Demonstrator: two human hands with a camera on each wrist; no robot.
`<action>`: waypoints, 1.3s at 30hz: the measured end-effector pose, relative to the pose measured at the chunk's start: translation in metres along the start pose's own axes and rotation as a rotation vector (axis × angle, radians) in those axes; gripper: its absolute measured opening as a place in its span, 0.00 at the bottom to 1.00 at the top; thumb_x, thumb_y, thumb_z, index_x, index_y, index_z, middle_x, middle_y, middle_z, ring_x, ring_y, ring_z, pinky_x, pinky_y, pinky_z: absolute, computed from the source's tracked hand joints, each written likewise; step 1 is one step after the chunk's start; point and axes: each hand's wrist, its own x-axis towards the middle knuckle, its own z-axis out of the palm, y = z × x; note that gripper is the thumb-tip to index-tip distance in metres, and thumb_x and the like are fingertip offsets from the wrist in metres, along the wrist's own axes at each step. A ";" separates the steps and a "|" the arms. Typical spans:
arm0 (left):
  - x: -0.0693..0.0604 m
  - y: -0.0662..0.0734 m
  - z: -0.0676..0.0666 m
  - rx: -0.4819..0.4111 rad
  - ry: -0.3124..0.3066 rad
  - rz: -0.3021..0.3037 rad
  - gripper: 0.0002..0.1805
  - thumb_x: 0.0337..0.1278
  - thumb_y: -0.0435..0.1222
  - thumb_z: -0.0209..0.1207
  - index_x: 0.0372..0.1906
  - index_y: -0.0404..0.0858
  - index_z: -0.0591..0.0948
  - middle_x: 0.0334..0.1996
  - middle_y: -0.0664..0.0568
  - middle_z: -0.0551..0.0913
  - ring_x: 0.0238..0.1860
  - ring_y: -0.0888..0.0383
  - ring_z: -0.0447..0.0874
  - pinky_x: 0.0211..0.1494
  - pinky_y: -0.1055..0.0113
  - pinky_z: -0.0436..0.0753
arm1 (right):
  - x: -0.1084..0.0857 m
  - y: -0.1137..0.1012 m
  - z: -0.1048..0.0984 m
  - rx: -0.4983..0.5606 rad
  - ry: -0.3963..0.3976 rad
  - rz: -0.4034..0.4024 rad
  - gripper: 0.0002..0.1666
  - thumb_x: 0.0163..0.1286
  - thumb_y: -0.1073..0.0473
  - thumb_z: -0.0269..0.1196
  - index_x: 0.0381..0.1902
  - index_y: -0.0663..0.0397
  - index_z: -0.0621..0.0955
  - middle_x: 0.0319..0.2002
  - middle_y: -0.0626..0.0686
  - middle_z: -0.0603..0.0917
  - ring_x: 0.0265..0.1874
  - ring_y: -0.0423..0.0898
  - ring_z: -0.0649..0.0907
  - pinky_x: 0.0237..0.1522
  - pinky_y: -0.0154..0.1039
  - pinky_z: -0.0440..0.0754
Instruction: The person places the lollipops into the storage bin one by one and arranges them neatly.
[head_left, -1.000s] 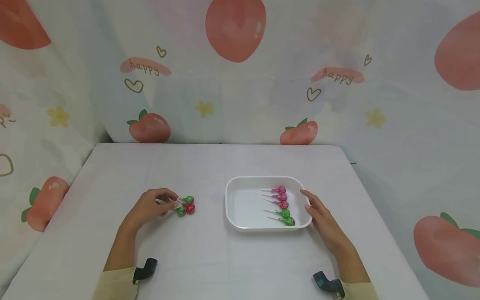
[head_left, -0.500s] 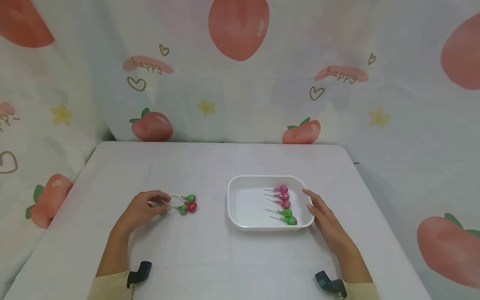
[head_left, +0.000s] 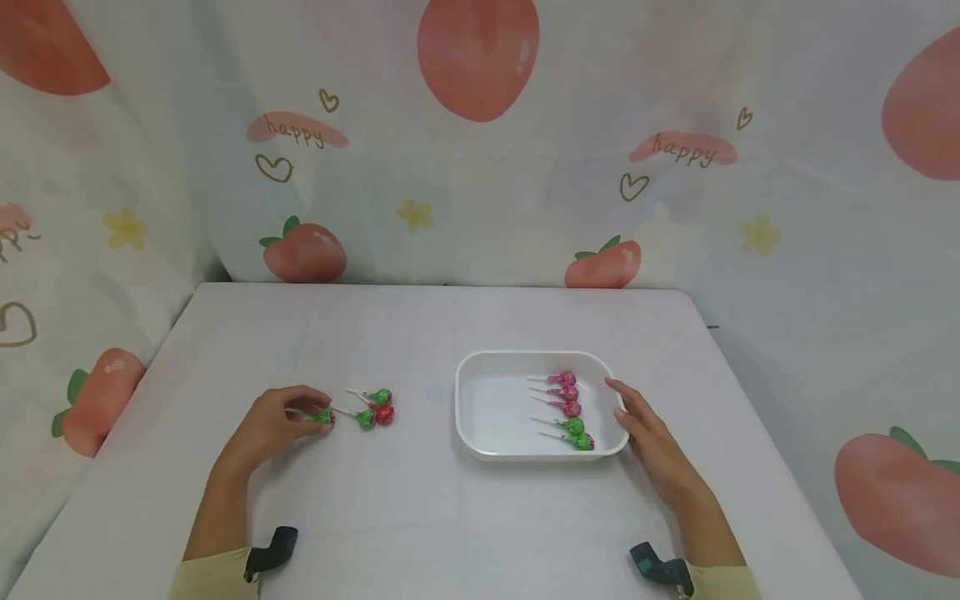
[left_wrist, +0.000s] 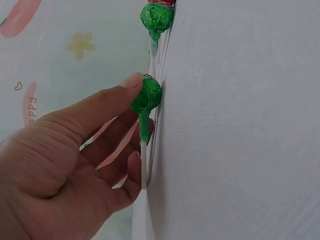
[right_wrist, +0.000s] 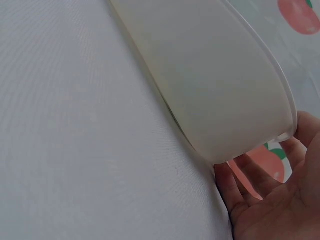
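Observation:
My left hand (head_left: 273, 425) pinches a green-wrapped lollipop (left_wrist: 149, 95) by its ball between thumb and fingers, low over the table, its white stick pointing back toward the palm. Just right of it, two more green lollipops (head_left: 366, 419) and a red one (head_left: 385, 414) lie together on the cloth. My right hand (head_left: 652, 437) holds the right end of a white tray (head_left: 491, 408) at its rim, some fingers against the outer wall. Inside the tray, three pink lollipops (head_left: 564, 393) and two green lollipops (head_left: 573, 426) lie in a column, sticks pointing left.
A white cloth (head_left: 420, 517) covers the table. Behind and beside it hang curtains (head_left: 487, 208) printed with peaches. A dark wrist-worn device (head_left: 273, 550) sits at the left cuff, another dark device (head_left: 660, 567) at the right.
My left hand has drawn leftward away from the small pile, and a green lollipop now shows in its fingers. The right hand and the tray stay where they were.

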 end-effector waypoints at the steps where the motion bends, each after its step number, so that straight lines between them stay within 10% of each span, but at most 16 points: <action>1: 0.000 0.000 0.000 0.002 -0.002 -0.003 0.19 0.52 0.35 0.78 0.50 0.39 0.88 0.44 0.52 0.88 0.49 0.50 0.84 0.58 0.47 0.79 | 0.000 0.001 0.000 -0.001 0.001 0.001 0.32 0.85 0.43 0.48 0.82 0.35 0.59 0.84 0.53 0.44 0.80 0.61 0.42 0.72 0.69 0.47; 39: 0.006 0.009 0.002 0.043 0.013 0.022 0.17 0.56 0.30 0.73 0.51 0.40 0.88 0.44 0.51 0.86 0.48 0.47 0.81 0.52 0.50 0.80 | 0.001 0.001 -0.002 -0.006 -0.001 0.015 0.33 0.84 0.42 0.49 0.82 0.35 0.59 0.83 0.52 0.44 0.80 0.60 0.42 0.72 0.68 0.47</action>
